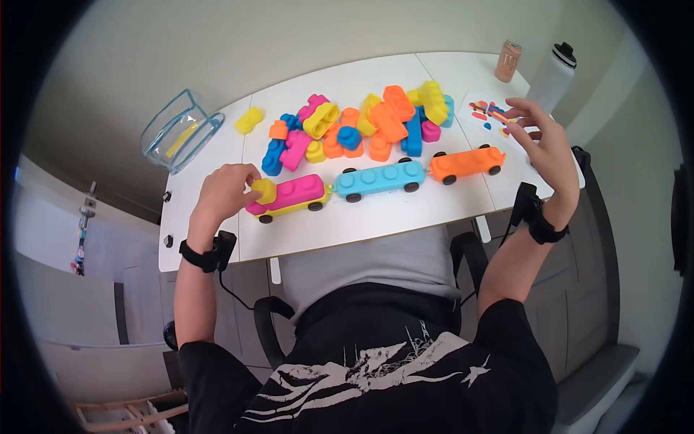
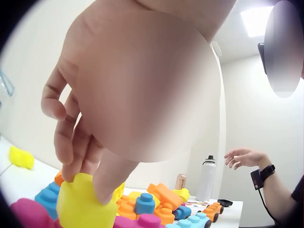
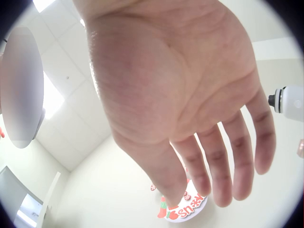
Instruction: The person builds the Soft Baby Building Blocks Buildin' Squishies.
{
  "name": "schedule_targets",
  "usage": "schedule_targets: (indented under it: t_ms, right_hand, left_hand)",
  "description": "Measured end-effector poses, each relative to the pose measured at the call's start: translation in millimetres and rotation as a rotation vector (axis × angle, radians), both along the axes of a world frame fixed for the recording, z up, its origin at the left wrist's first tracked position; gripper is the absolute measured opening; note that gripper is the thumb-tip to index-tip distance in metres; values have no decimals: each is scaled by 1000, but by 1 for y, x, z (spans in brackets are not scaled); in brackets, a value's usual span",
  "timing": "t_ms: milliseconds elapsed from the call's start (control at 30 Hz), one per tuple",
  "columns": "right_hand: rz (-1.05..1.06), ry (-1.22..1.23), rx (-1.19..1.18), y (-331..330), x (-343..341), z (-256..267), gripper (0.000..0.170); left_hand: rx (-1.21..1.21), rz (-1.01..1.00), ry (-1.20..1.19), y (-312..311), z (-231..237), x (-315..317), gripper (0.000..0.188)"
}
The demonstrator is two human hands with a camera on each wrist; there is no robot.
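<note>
My left hand (image 1: 223,189) pinches a yellow toy block (image 1: 264,191) between thumb and fingers, at the left end of a toy train car with a pink studded top (image 1: 302,188) and yellow base. In the left wrist view the yellow block (image 2: 80,204) stands upright with the thumb on its side. A light blue car (image 1: 379,179) and an orange car (image 1: 468,164) are lined up to the right, joined end to end. My right hand (image 1: 541,141) is raised over the table's right side with loosely bent fingers; its palm is bare in the right wrist view.
Mixed building blocks (image 1: 350,137) are heaped behind the train. A lone yellow block (image 1: 249,121) lies near a clear, blue-edged case (image 1: 220,124) at left. At right are a printed picture sheet (image 1: 486,112), a can (image 1: 508,61) and a white bottle (image 1: 553,78).
</note>
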State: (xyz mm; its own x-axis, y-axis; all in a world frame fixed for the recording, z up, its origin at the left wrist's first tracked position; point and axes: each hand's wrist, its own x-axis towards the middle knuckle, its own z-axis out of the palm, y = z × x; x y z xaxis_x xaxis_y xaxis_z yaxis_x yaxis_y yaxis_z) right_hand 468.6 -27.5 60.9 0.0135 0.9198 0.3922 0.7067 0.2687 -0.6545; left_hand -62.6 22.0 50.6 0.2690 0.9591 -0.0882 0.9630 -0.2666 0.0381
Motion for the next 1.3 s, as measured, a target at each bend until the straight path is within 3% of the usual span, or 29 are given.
schedule_targets:
  t_ms: [300, 867, 1067, 1300]
  right_hand:
    - [-18, -9, 0, 0, 5, -1, 39]
    - [-7, 16, -4, -2, 9, 1, 38]
    - [-9, 21, -43, -2, 12, 1, 38]
    - [-8, 23, -46, 0, 15, -1, 39]
  left_hand:
    - [-10, 10, -1, 7, -10, -4, 25]
    - [-61, 62, 252, 8, -6, -1, 33]
    - [-215, 14, 57, 39, 19, -15, 40]
    - [-213, 24, 86, 85, 24, -14, 37]
